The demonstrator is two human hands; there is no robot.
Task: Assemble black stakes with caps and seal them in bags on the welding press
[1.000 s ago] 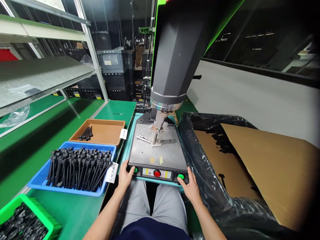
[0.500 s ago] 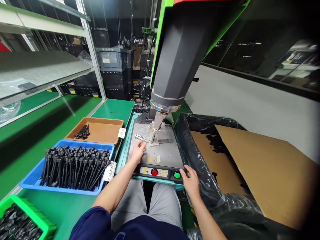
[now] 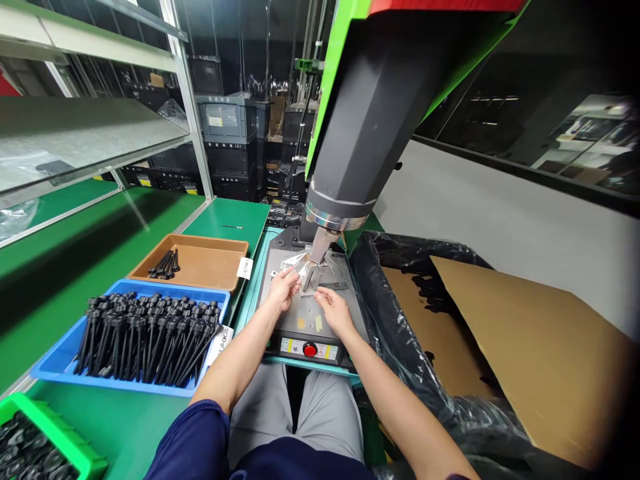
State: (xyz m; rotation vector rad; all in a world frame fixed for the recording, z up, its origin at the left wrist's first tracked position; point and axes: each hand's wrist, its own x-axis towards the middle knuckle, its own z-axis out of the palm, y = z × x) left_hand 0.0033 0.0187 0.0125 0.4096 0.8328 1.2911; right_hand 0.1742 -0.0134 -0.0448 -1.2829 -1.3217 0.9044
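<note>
A grey press machine hangs over a steel work plate with a metal horn tip above a small fixture. My left hand reaches to the fixture from the left, its fingers curled at a small part under the tip. My right hand lies on the plate just right of the fixture, fingers bent toward the same spot. What either hand pinches is too small to make out. A red button sits on the front panel below the hands.
A blue tray full of black rod-like parts lies at the left, a brown tray with a few more behind it, and a green bin at the near left corner. A black-lined box with cardboard stands at the right.
Both hands left the green buttons on the front panel and moved up onto the plate to the fixture, the left first, then the right. The camera leaned forward.
</note>
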